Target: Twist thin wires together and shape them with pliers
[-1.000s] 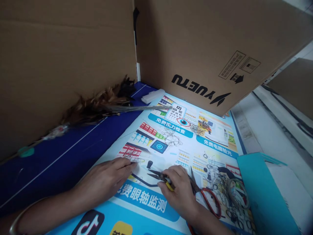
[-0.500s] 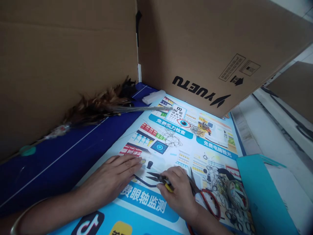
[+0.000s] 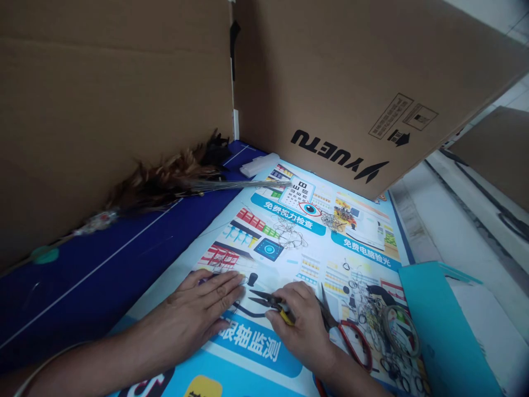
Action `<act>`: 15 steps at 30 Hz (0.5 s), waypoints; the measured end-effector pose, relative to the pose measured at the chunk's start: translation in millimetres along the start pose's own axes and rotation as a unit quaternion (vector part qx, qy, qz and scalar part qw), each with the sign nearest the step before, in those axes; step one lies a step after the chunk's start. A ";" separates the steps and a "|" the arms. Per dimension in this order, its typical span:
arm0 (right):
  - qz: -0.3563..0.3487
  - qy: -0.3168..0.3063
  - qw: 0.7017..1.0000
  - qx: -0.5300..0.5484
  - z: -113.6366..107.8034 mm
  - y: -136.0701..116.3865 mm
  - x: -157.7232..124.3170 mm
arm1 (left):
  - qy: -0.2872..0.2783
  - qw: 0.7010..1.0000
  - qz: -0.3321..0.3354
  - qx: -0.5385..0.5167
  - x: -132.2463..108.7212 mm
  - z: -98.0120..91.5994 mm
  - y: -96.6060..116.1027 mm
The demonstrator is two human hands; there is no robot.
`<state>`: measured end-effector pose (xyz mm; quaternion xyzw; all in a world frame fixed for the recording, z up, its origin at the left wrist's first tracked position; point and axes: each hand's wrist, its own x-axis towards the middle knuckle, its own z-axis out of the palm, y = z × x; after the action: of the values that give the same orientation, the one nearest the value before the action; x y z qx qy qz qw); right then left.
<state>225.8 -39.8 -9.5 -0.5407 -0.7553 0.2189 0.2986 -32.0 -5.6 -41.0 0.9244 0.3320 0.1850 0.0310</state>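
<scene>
My left hand (image 3: 209, 303) lies palm down on the printed sheet (image 3: 285, 273). Its fingers are stretched out flat, and whatever is under the palm is hidden. Wrapped round a pair of pliers (image 3: 268, 300), my right hand (image 3: 303, 325) rests on the sheet. The pliers have dark pointed jaws, slightly parted and pointing at my left fingertips, and a yellow grip. Just right of that hand are scissors (image 3: 355, 343) with red handles, partly hidden behind the wrist. Small loops of bent wire (image 3: 366, 309) lie in a heap beyond them.
A bundle of straight wires (image 3: 243, 185) lies across the back left, beside brown feathers (image 3: 165, 173). Wire loops (image 3: 291, 234) lie mid-sheet. A wire coil (image 3: 400, 332) sits near a teal box (image 3: 444, 325) at right. Cardboard walls (image 3: 330, 82) stand behind and left.
My left hand has turned and flattened, moving slightly toward me and covering more of the printed lettering. My right hand and the pliers have barely moved.
</scene>
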 end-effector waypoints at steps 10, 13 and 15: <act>-0.011 0.005 1.000 -0.004 -1.3 3.3 0.3 | -0.032 0.999 0.034 0.000 -7.9 -8.5 24.5; -0.003 0.011 1.000 0.009 -0.5 6.4 -0.6 | -0.037 0.998 0.054 0.004 -6.9 -12.4 25.6; 0.005 0.025 0.999 0.028 -0.2 8.1 -1.2 | -0.042 0.995 0.085 0.003 -5.4 -16.6 19.1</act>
<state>231.8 -38.3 -15.0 -0.5416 -0.7380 0.2280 0.3318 -30.4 -24.9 -23.8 0.9565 0.2508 0.1468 0.0266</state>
